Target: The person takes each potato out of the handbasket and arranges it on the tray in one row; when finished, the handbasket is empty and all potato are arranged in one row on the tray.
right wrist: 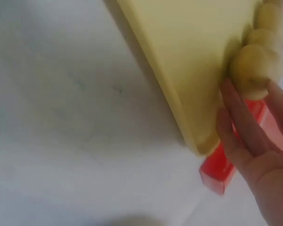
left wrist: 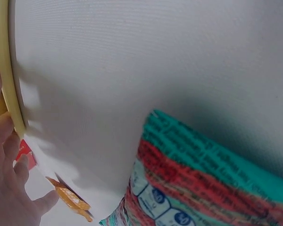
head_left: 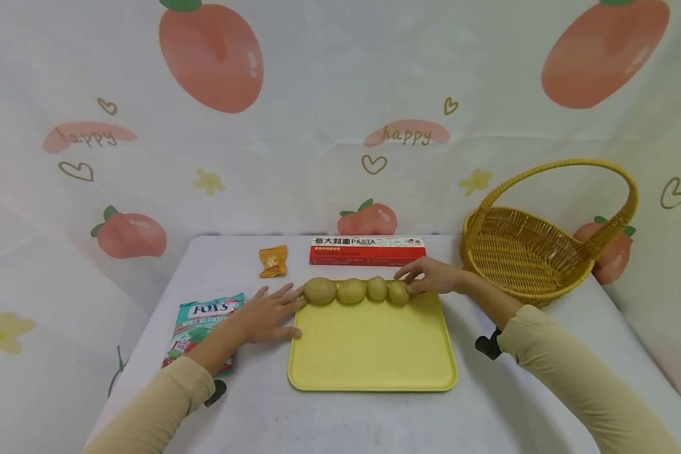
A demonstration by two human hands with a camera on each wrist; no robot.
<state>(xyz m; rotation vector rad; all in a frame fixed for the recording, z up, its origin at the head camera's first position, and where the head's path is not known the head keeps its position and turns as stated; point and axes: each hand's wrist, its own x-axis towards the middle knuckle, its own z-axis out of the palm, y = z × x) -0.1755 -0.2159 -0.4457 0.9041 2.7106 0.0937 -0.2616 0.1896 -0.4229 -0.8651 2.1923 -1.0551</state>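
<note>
Several potatoes lie in a row along the far edge of a yellow tray (head_left: pixel 374 350). My right hand (head_left: pixel 434 275) pinches the rightmost, smallest potato (head_left: pixel 398 292) between thumb and fingers; the right wrist view shows this potato (right wrist: pixel 251 68) at the fingertips. With fingers spread, my left hand (head_left: pixel 269 317) rests at the tray's left rim, fingertips touching or close beside the leftmost potato (head_left: pixel 320 291). Between the outer ones sit two more, a larger potato (head_left: pixel 352 291) and a small potato (head_left: pixel 377 288).
Behind the tray lies a red and white pasta box (head_left: pixel 367 251). An orange snack packet (head_left: pixel 273 261) lies left of it. A green Fox's candy bag (head_left: pixel 204 325) is beside my left forearm. A yellow wicker basket (head_left: pixel 522 252) with a tall handle stands at the back right.
</note>
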